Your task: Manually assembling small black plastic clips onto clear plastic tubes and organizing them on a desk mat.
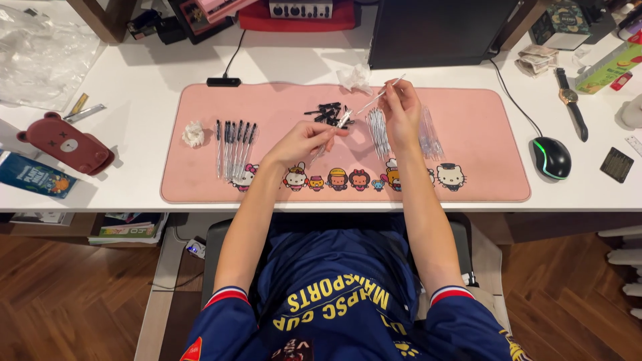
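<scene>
Clear plastic pen barrel [332, 132] pinched in left hand [302, 142]; thin refill [380, 95] (light, bendy) gripped mid-shaft by right hand [402, 110], at one o'clock.

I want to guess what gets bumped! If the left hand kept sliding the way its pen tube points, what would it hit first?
Probably the little pile of black pen caps. The left hand aims its clear pen barrel up and right toward them, though its height above the mat is unclear.

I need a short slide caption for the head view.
Left hand holds a clear pen barrel, right hand a thin refill.
</scene>
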